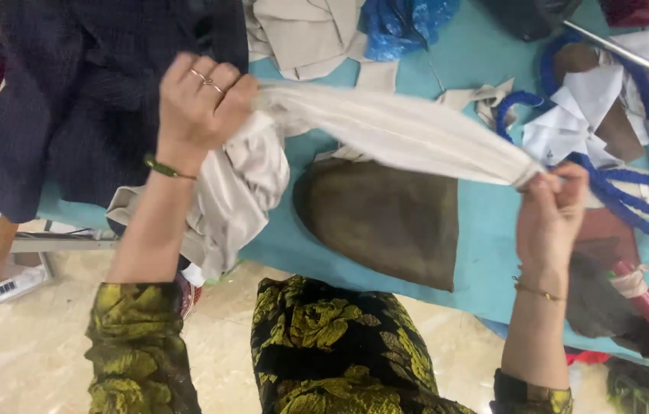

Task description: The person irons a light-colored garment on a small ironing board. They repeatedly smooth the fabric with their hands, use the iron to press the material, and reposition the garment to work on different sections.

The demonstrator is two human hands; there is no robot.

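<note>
A cream cloth is held stretched in a gathered band above the teal table, between the two hands. Its left end is bunched and hangs over the table edge; its right end is twisted to a narrow tip. Directly beneath it a brown felt piece lies flat on the table. A dark jacket lies at the left, beige scraps and a blue bag behind, and blue cord with white paper pieces at the right. The left hand is raised, back toward the camera, fingers clenched on the cloth's bunched end. The right hand is lower, fingertips pinched on the twisted tip.
</note>
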